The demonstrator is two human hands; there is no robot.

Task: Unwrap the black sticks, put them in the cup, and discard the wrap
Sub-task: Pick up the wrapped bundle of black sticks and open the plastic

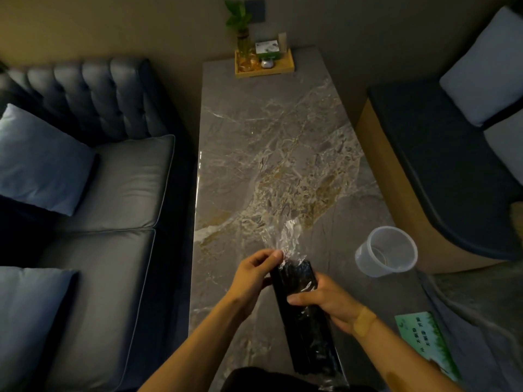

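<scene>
While the right hand (325, 299) grips the bundle of black sticks (304, 312), the left hand (256, 274) pinches its clear plastic wrap (283, 236) (1 empty plastic cup (386, 251) stands nearby).

At lower centre, the sticks (304, 315) were black under clear, glinting wrap (280, 239). The table (254, 131) was grey marble, veined white and ochre. At right, the cup (386, 251) was translucent white. At left, the sofa (113, 179) was dark blue-grey.

Dim, soft-focus view; wide-angle bending at edges.
</scene>
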